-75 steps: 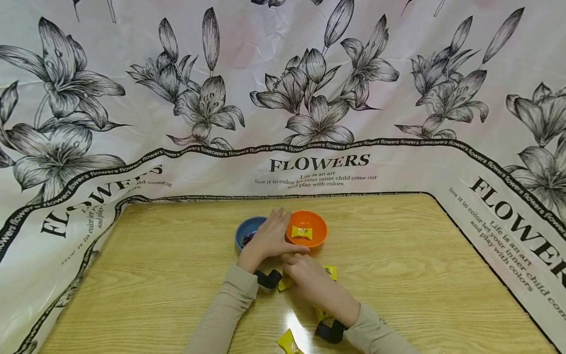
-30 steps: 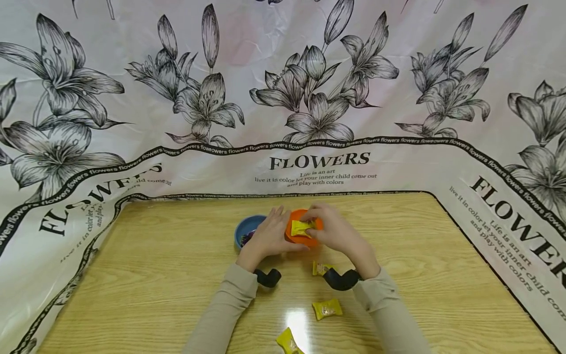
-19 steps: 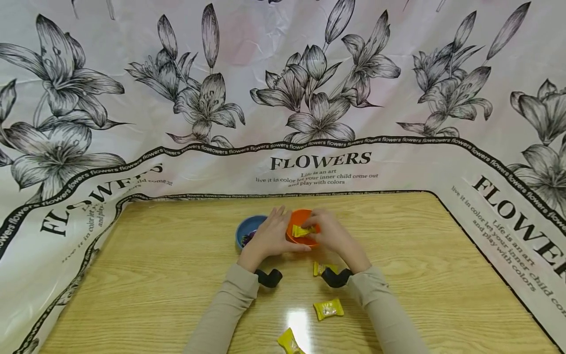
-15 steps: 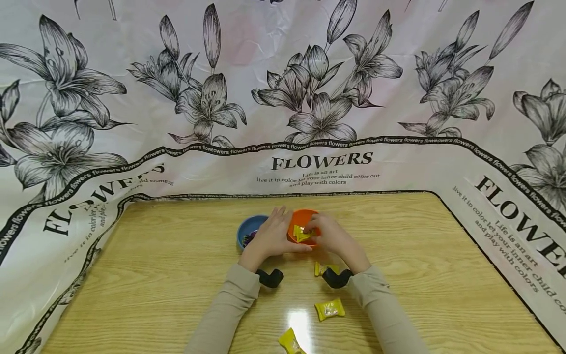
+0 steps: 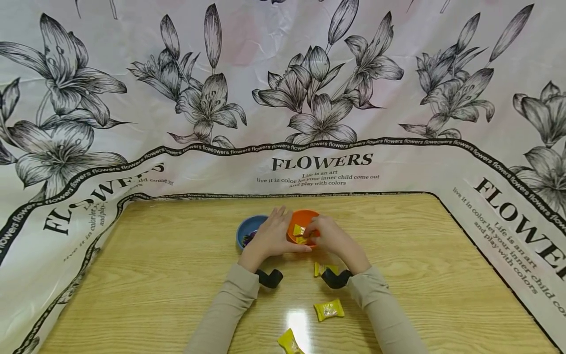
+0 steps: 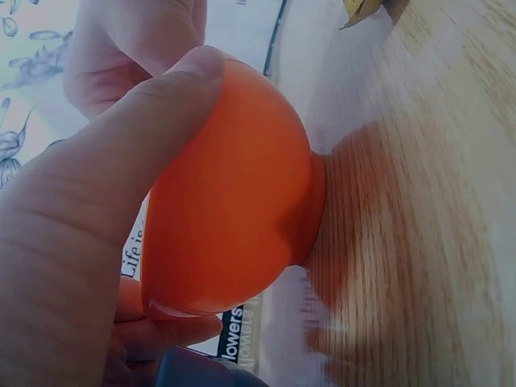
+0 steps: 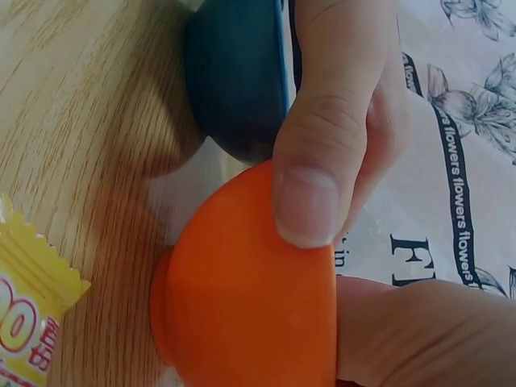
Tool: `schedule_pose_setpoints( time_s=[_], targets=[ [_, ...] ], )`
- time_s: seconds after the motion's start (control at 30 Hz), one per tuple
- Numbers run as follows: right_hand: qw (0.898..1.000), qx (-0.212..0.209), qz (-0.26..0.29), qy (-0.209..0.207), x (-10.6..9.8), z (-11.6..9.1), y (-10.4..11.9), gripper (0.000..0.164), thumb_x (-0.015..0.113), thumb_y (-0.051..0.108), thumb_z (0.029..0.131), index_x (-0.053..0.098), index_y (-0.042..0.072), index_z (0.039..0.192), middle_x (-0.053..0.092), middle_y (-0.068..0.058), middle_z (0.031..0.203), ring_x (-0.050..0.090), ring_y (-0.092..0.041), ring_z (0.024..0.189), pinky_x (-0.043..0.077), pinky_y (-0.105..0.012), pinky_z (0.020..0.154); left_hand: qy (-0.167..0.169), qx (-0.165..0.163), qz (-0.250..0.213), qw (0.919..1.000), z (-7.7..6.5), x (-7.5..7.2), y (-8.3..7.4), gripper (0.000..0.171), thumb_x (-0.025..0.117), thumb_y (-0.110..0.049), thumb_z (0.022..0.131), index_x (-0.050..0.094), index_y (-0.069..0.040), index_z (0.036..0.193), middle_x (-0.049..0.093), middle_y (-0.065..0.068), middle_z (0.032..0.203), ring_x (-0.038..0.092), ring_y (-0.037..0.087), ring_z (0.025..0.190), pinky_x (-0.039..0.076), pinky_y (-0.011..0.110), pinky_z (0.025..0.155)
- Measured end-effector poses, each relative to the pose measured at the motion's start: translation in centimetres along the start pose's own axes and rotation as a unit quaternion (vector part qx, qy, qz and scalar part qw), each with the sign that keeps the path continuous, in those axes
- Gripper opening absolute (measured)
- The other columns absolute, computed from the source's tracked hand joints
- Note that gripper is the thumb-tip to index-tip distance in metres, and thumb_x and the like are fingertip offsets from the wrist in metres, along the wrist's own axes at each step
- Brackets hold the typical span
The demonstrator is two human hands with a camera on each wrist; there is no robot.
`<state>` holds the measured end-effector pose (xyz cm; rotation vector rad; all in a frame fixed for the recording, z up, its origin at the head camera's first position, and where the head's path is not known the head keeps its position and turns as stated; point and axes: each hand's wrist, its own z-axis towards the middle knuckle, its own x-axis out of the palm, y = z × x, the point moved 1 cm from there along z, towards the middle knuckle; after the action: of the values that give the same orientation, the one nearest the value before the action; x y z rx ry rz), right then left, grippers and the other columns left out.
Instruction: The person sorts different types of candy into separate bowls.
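Observation:
The orange bowl (image 5: 305,215) stands on the wooden table, its rim gripped by my left hand (image 5: 273,236). In the left wrist view the thumb lies along the outer wall of the bowl (image 6: 234,185), with fingers across at its far rim. My right hand (image 5: 333,240) reaches over the right rim, fingers bent down inside. Close to its fingertips lie yellow-wrapped candies: one upper candy (image 5: 299,229) and one lower candy (image 5: 302,240). The right wrist view has the bowl wall (image 7: 250,298) covering those fingertips; I cannot tell whether they pinch a candy.
A blue bowl (image 5: 244,227) with dark purple pieces stands just left, partly behind the left hand. Nearer on the table (image 5: 177,295) lie yellow candies: one candy (image 5: 319,269) by the right wrist, another candy (image 5: 329,309) and a third candy (image 5: 290,341). Printed cloth (image 5: 212,177) borders the table.
My right hand has gone from the table candies up to the orange bowl, and a second yellow candy now shows inside. One candy has left the table. My left hand stays at the bowl.

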<state>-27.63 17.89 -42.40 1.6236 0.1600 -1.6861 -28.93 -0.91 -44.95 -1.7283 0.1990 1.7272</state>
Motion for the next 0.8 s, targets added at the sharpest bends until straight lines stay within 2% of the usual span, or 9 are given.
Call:
schedule_pose_setpoints(
  time_s=[0.1, 0.23, 0.43, 0.53, 0.6, 0.7, 0.8],
  targets=[
    [1.000, -0.007, 0.000, -0.001, 0.0, 0.0, 0.0, 0.010, 0.076, -0.007, 0.080, 0.077, 0.003, 0.081, 0.067, -0.004, 0.080, 0.059, -0.023, 0.081, 0.054, -0.040, 0.079, -0.005, 0.007, -0.002, 1.0000, 0.0, 0.0, 0.0, 0.113, 0.065, -0.076, 0.077, 0.035, 0.003, 0.152, 0.031, 0.028, 0.155, 0.023, 0.041, 0.147, 0.019, 0.047, 0.120],
    [0.999, 0.005, 0.033, -0.008, -0.2, -0.3, -0.2, 0.006, 0.075, -0.002, 0.083, 0.078, 0.003, 0.086, 0.067, -0.003, 0.084, 0.061, -0.023, 0.084, 0.053, -0.042, 0.080, -0.007, 0.006, -0.002, 1.0000, -0.1, 0.0, 0.0, 0.113, 0.065, -0.076, 0.077, 0.035, 0.003, 0.151, 0.031, 0.027, 0.155, 0.023, 0.041, 0.147, 0.019, 0.047, 0.120],
    [0.990, 0.020, 0.129, -0.052, -1.4, -1.4, -0.8, 0.008, 0.076, 0.008, 0.087, 0.077, 0.005, 0.094, 0.073, -0.002, 0.094, 0.065, -0.027, 0.098, 0.048, -0.053, 0.095, 0.003, -0.008, -0.001, 1.0000, -0.1, 0.0, 0.0, 0.114, 0.063, -0.078, 0.077, 0.032, 0.002, 0.153, 0.027, 0.027, 0.157, 0.020, 0.041, 0.147, 0.020, 0.049, 0.120],
    [0.977, 0.041, 0.195, -0.071, -2.0, -2.4, -1.4, 0.012, 0.075, 0.016, 0.089, 0.078, 0.008, 0.098, 0.073, 0.001, 0.099, 0.064, -0.023, 0.103, 0.043, -0.057, 0.101, 0.006, -0.015, -0.005, 0.9999, -0.1, 0.0, 0.0, 0.115, 0.063, -0.079, 0.076, 0.032, 0.001, 0.153, 0.026, 0.027, 0.158, 0.020, 0.042, 0.147, 0.021, 0.049, 0.119],
    [0.966, 0.048, 0.244, -0.077, -2.3, -3.3, -1.7, 0.015, 0.074, 0.017, 0.091, 0.077, 0.006, 0.100, 0.073, -0.002, 0.102, 0.064, -0.021, 0.104, 0.041, -0.057, 0.103, 0.007, -0.018, -0.009, 0.9998, -0.1, 0.0, 0.0, 0.115, 0.063, -0.079, 0.076, 0.032, 0.001, 0.153, 0.026, 0.026, 0.158, 0.020, 0.041, 0.147, 0.021, 0.049, 0.119],
    [0.945, 0.060, 0.312, -0.076, -2.6, -4.7, -2.3, 0.020, 0.072, 0.014, 0.093, 0.075, -0.002, 0.103, 0.072, -0.013, 0.106, 0.064, -0.021, 0.104, 0.041, -0.052, 0.105, 0.008, -0.019, -0.012, 0.9997, -0.1, -0.1, 0.0, 0.115, 0.063, -0.078, 0.076, 0.032, 0.002, 0.153, 0.025, 0.027, 0.158, 0.019, 0.040, 0.148, 0.019, 0.048, 0.120],
    [0.931, 0.081, 0.349, -0.067, -2.4, -6.0, -3.1, 0.023, 0.070, 0.013, 0.094, 0.072, -0.006, 0.106, 0.070, -0.019, 0.108, 0.064, -0.020, 0.104, 0.048, -0.041, 0.099, 0.009, -0.021, -0.012, 0.9997, -0.1, -0.1, 0.0, 0.116, 0.063, -0.078, 0.076, 0.032, 0.002, 0.153, 0.024, 0.026, 0.158, 0.019, 0.039, 0.148, 0.018, 0.046, 0.120]
  ],
)
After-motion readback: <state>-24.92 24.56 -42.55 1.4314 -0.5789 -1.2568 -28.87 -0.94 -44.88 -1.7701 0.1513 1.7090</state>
